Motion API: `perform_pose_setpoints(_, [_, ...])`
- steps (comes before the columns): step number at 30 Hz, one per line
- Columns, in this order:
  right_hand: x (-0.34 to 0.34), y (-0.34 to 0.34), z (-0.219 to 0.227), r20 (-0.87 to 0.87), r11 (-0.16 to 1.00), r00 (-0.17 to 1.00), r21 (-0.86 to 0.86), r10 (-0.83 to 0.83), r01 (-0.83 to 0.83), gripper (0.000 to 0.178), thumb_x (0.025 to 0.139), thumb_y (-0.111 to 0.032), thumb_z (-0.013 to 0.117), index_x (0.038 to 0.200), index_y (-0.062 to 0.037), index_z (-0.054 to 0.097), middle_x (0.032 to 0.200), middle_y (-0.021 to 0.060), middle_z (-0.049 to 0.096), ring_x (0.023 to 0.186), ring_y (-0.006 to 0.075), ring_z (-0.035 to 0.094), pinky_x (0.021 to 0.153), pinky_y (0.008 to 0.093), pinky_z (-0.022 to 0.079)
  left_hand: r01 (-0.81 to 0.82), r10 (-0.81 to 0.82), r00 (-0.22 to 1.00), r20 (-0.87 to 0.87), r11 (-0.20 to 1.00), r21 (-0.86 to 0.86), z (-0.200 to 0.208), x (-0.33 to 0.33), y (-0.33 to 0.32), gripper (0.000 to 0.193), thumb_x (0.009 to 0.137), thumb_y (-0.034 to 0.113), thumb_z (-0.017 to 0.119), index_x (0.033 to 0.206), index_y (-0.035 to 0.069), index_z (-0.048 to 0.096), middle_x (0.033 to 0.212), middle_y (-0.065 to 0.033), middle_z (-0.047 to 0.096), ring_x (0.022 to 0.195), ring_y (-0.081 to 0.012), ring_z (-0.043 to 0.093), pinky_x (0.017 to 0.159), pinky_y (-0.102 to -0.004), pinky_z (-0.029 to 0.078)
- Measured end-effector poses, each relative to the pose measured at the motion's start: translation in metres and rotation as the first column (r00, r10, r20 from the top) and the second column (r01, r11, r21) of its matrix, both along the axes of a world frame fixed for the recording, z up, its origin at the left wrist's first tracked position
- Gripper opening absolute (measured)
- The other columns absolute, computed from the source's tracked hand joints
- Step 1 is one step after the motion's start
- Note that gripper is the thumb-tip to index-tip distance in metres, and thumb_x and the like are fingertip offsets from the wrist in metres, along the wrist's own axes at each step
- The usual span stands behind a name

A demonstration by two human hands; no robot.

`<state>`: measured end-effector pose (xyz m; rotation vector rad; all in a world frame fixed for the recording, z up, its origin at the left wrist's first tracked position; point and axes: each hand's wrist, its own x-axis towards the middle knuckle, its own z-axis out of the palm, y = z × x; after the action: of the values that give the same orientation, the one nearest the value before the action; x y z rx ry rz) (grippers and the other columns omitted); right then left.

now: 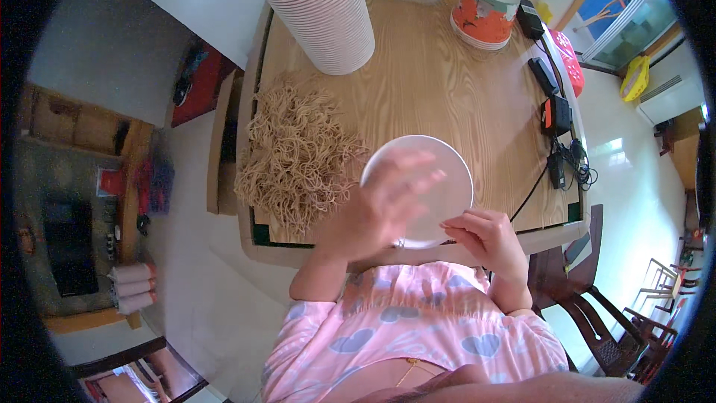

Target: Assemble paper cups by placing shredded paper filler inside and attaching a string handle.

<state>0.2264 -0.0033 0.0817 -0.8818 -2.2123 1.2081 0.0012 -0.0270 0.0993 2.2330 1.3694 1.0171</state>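
Observation:
A round white paper tub [450, 151], seen from above into its pale inside, is at the near table edge in front of me. My right hand [488, 242] is closed, its thumb and fingers pinched at the tub's near right rim. Any small thing between those fingertips is too small to make out. Over the left part of the tub, my left hand [388, 198] is blurred by motion, with its fingers stretched out and apart and nothing visible in them. A tangled heap of beige cords [298, 153] lies just left of the tub.
A tall leaning stack of white tubs [321, 11] stands at the far left of the wooden table [418, 67]. An orange-and-white round container [485, 11] is at the back right. Black power adapters [556, 116] and cables line the right edge. A dark wooden chair [597, 313] stands at the right.

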Motion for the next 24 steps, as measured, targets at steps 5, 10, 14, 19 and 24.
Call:
perform_pose_setpoints(5, [-0.012, 0.007, 0.010, -0.082, 0.990, 0.996, 0.137, 0.034, -0.022, 0.011, 0.079, -0.009, 0.067, 0.087, -0.0024, 0.065, 0.078, 0.0119, 0.063, 0.070, 0.0299, 0.063, 0.059, 0.0367, 0.050, 0.057, 0.041, 0.957, 0.286, 0.943, -0.327, -0.017, 0.036, -0.021, 0.059, 0.074, 0.015, 0.076, 0.127, 0.010, 0.051, 0.100, -0.0103, 0.056, 0.087, -0.0207, 0.057, 0.074, -0.0307, 0.048])
perform_pose_setpoints(10, [-0.006, 0.011, 0.005, -0.008, 0.997, 1.000, 0.083, -0.006, 0.006, 0.009, 0.080, -0.009, 0.066, 0.086, -0.0027, 0.064, 0.078, 0.0117, 0.062, 0.069, 0.0293, 0.062, 0.059, 0.0361, 0.050, -0.040, 0.163, 0.910, 0.382, 0.950, -0.311, -0.033, 0.033, -0.025, 0.028, 0.077, 0.006, 0.073, 0.104, 0.007, 0.066, 0.065, -0.0006, 0.050, 0.055, -0.0077, 0.044, 0.050, -0.0240, 0.037])
perform_pose_setpoints(14, [-0.002, 0.012, 0.002, -0.101, 0.997, 0.992, -0.013, -0.073, 0.072, 0.008, 0.081, -0.008, 0.066, 0.088, -0.0027, 0.065, 0.075, 0.0117, 0.061, 0.068, 0.0287, 0.061, 0.060, 0.0343, 0.049, -0.098, 0.235, 0.877, 0.419, 0.942, -0.322, -0.036, 0.028, -0.028, 0.015, 0.078, 0.004, 0.072, 0.092, 0.006, 0.070, 0.065, -0.0001, 0.049, 0.054, -0.0076, 0.041, 0.048, -0.0247, 0.034])
perform_pose_setpoints(19, [-0.007, 0.014, 0.000, -0.194, 0.976, 0.957, -0.017, -0.214, 0.215, 0.010, 0.077, -0.003, 0.069, 0.088, -0.0024, 0.067, 0.077, 0.0096, 0.059, 0.073, 0.0241, 0.061, 0.062, 0.0309, 0.049, -0.126, 0.275, 0.841, 0.465, 0.937, -0.326, -0.035, 0.034, -0.025, 0.008, 0.079, -0.001, 0.067, 0.085, 0.004, 0.066, 0.068, -0.0021, 0.053, 0.062, -0.0096, 0.053, 0.055, -0.0234, 0.042])
perform_pose_setpoints(24, [-0.007, 0.017, -0.014, -0.292, 0.950, 0.907, -0.025, -0.304, 0.311, 0.013, 0.073, -0.003, 0.073, 0.084, -0.0038, 0.067, 0.080, 0.0076, 0.060, 0.077, 0.0224, 0.061, 0.066, 0.0304, 0.049, -0.171, 0.289, 0.879, 0.378, 0.933, -0.317, -0.034, 0.030, -0.023, 0.005, 0.079, -0.002, 0.065, 0.080, 0.002, 0.064, 0.072, -0.0049, 0.057, 0.065, -0.0130, 0.057, 0.059, -0.0247, 0.046])
